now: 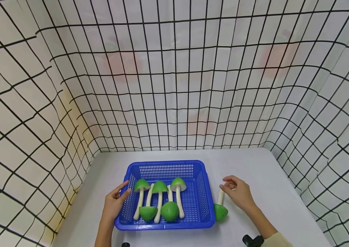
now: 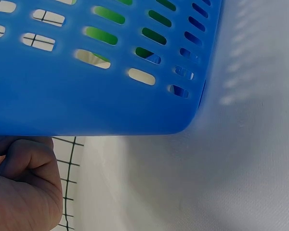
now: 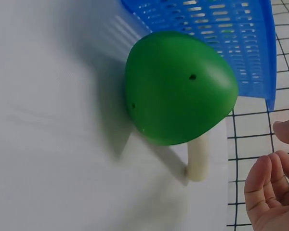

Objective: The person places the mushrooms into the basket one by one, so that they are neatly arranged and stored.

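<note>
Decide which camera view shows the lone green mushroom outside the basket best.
The right wrist view: the mushroom fills it, cap and stem end sharp. The head view shows the mushroom small, beside the blue basket, near the right hand. The left wrist view misses it.

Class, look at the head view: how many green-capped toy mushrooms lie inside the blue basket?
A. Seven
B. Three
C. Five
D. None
C. Five green-capped mushrooms lie in the blue basket, three with caps toward the far end and two with caps toward the near end, while a sixth mushroom lies on the table outside it, by the right hand.
</note>
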Available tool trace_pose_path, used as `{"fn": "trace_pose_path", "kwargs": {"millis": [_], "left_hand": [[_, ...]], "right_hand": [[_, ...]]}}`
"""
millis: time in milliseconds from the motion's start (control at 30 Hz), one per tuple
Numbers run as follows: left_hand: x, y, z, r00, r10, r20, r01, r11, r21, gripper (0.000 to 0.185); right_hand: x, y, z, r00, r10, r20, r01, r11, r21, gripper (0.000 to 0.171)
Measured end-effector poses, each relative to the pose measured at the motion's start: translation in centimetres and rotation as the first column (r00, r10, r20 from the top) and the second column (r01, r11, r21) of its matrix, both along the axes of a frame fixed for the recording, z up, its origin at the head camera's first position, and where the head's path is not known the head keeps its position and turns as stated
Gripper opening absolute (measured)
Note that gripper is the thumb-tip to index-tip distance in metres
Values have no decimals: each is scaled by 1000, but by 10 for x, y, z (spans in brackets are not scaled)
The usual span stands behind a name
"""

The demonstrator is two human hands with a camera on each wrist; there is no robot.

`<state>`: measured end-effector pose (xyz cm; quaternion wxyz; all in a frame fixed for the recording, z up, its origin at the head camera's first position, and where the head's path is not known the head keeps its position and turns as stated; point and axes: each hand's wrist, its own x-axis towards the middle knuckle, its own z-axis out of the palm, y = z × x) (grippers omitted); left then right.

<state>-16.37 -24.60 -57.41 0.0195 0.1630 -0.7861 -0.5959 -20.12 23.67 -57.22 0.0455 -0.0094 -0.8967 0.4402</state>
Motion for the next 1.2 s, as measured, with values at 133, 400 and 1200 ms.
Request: {"fn": "trace_pose_path", "kwargs": {"millis": [133,400,1200], "left_hand": [[0,0,0,1000,1,-2,-1,1000,-2,54],[1,0,-1,1000,2,-4,-2,1000,19,56],[0,0,-1,1000,4,-4,-4,1000,7,52]], "right_hand": [[1,4,-2,1000,-19,13,19,1000,8,37],[3,12,-9,997,-58,52,57,998,24,40],[5,23,-35,989,-102,108,94,992,82,54]]}}
